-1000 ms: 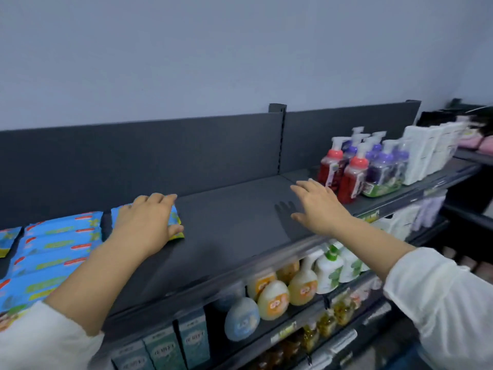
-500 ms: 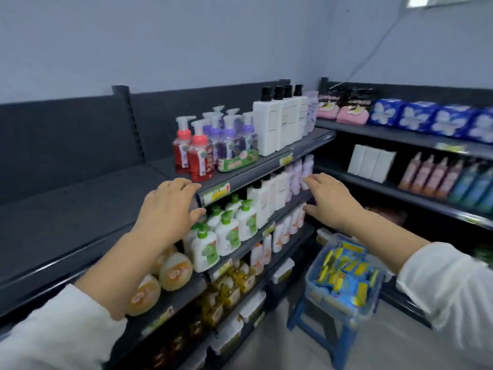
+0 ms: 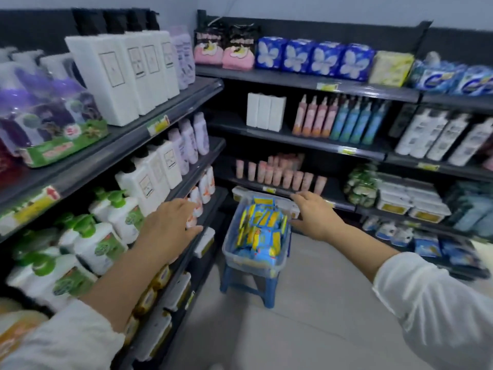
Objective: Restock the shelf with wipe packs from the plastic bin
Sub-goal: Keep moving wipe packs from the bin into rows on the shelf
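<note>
A clear plastic bin [image 3: 232, 259] stands on a small blue stool [image 3: 262, 287] in the corner of the aisle. It holds several blue and yellow wipe packs [image 3: 262, 231]. My left hand [image 3: 170, 227] hovers in front of the left shelving, left of the bin, fingers relaxed and empty. My right hand [image 3: 314, 217] reaches out just right of the bin's rim, fingers spread, holding nothing. The shelf section with the stocked wipe packs is out of view.
The left shelving [image 3: 165, 108] carries white lotion bottles [image 3: 125, 73] and green-capped pump bottles [image 3: 88, 241]. The right shelving [image 3: 346, 88] holds blue tissue packs [image 3: 314, 58], spray bottles and tubes. Grey floor [image 3: 306, 316] lies in front of the stool.
My view swung right from the dark shelf with the laid wipe packs to the corner. Both hands left the shelf and moved down toward the bin, which now sits between them.
</note>
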Demonstrator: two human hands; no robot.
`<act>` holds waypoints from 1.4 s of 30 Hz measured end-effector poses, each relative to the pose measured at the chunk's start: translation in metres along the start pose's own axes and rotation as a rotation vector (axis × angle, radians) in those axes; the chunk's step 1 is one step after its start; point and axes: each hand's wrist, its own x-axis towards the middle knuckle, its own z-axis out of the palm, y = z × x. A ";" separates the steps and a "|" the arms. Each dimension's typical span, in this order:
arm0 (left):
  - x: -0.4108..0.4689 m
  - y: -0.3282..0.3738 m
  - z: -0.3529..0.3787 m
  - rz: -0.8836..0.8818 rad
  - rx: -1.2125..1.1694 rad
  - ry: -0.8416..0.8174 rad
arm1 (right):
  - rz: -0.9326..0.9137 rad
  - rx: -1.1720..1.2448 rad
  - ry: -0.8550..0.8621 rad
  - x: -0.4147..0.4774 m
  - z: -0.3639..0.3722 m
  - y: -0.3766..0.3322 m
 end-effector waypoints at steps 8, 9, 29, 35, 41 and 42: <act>0.127 -0.029 0.078 0.064 -0.128 -0.103 | 0.161 0.025 -0.103 0.088 0.044 0.034; 0.143 -0.034 0.088 0.072 -0.138 -0.122 | 0.183 0.031 -0.122 0.101 0.049 0.036; 0.332 -0.013 0.267 0.048 -0.387 -0.420 | 0.445 0.289 -0.375 0.263 0.172 0.108; 0.361 0.003 0.335 -0.076 -0.511 -0.463 | 0.486 0.363 -0.487 0.300 0.234 0.142; 0.390 0.010 0.398 -0.152 -0.504 -0.547 | 0.535 0.474 -0.505 0.344 0.294 0.167; 0.395 0.009 0.409 -0.155 -0.502 -0.549 | 0.539 0.485 -0.502 0.350 0.302 0.170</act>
